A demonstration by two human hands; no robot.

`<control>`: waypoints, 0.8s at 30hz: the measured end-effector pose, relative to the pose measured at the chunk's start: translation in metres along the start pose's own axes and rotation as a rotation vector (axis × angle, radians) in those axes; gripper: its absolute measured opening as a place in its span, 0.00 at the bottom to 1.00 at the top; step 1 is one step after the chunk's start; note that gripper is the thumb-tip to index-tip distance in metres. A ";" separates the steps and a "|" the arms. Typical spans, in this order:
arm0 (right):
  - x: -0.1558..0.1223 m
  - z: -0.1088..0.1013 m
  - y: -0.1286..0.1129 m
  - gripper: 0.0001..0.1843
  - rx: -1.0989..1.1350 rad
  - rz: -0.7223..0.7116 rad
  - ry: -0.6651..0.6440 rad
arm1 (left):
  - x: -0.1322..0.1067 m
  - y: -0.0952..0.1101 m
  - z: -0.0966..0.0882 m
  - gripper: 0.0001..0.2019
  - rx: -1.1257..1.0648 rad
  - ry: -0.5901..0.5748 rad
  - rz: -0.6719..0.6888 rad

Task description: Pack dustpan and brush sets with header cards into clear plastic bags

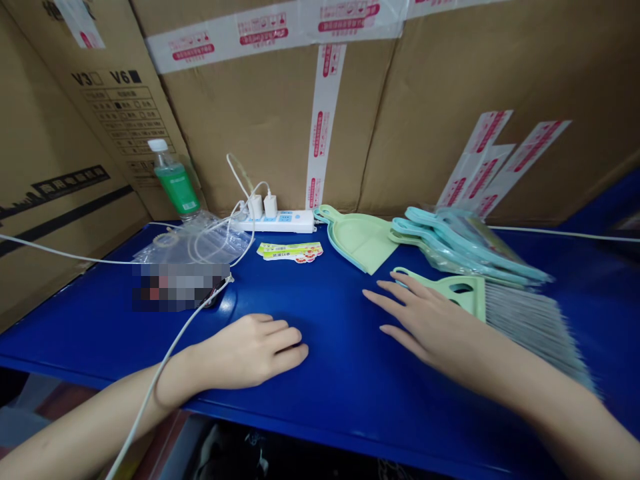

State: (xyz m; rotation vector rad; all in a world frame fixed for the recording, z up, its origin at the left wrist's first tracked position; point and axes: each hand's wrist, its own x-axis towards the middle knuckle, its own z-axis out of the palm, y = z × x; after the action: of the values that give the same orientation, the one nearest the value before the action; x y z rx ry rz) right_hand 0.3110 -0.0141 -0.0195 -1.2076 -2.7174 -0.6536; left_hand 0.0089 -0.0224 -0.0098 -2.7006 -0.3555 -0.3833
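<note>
My left hand (255, 350) rests on the blue tabletop (330, 387) with its fingers curled in; nothing shows in it. On the right, my right hand (430, 323) is open, fingers spread and pointing left, over the near side of a brush. This brush has a pale green handle (473, 293) and grey bristles (535, 333); the hand partly covers it, and whether they touch I cannot tell. Beyond the fingers lies a pale green dustpan (360, 237) with a light blue one under its edge. Light blue handles (450, 233) in clear plastic wrap lie behind the brush.
Cardboard boxes (270, 120) wall off the back and left. A white power strip (290, 222) with chargers stands behind coloured paper labels (290, 252). A bottle (175, 183), plastic bags (170, 247) and a blurred-out item (180, 288) are at left. A white cable (170, 357) crosses my left forearm.
</note>
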 end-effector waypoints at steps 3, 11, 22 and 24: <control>-0.001 0.002 0.001 0.23 0.019 -0.011 0.016 | 0.000 0.000 0.000 0.16 -0.001 -0.004 -0.004; -0.001 0.004 0.002 0.24 0.036 -0.012 0.002 | 0.001 0.000 0.001 0.19 -0.024 0.020 -0.002; -0.001 0.004 0.005 0.24 0.055 0.001 0.003 | 0.000 0.000 0.000 0.18 -0.023 0.010 -0.008; -0.001 0.005 0.004 0.24 0.047 -0.006 0.015 | 0.000 0.000 0.000 0.18 -0.020 0.009 -0.008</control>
State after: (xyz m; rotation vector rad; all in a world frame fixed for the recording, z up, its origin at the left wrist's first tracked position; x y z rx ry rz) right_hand 0.3153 -0.0104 -0.0228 -1.1798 -2.7092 -0.5935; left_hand 0.0091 -0.0225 -0.0094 -2.7172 -0.3616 -0.4030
